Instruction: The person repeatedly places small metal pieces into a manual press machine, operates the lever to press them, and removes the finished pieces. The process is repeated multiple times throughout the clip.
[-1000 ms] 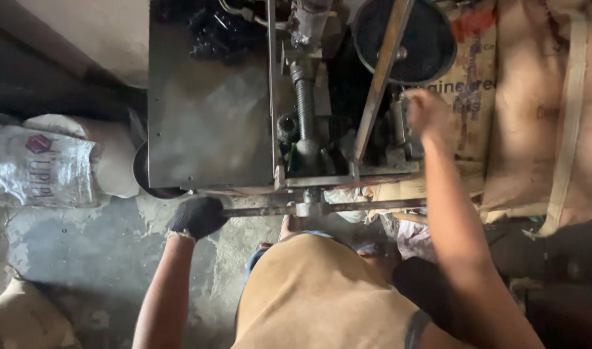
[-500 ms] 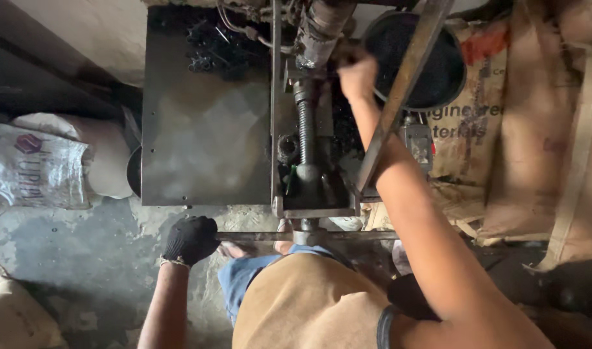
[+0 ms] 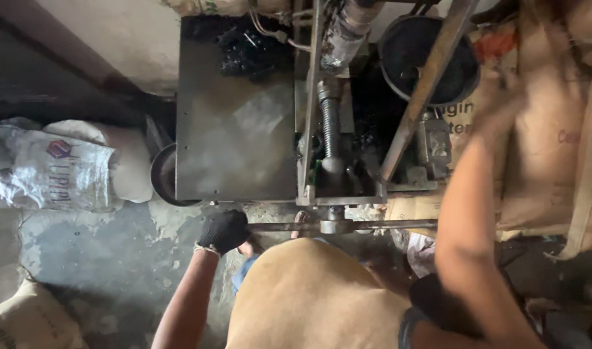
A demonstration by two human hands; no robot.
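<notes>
My left hand, in a black glove, grips the left end of a horizontal metal handle bar at the front of a greasy screw press. The bar passes through a hub below a vertical threaded screw. My right hand is raised at the right, bare and blurred by motion, in front of brown sacks; nothing shows in it, and whether its fingers are apart is unclear. A slanted steel bar crosses the machine beside a dark round pan.
A flat metal plate forms the machine's left side, with a dark bowl under its edge. White printed sacks lie at the left on the wet concrete floor. Brown sacks stand at the right.
My right hand has left the top of the screw and swung right toward the brown sacks. My left hand stays on the handle bar. The view has tilted slightly.
</notes>
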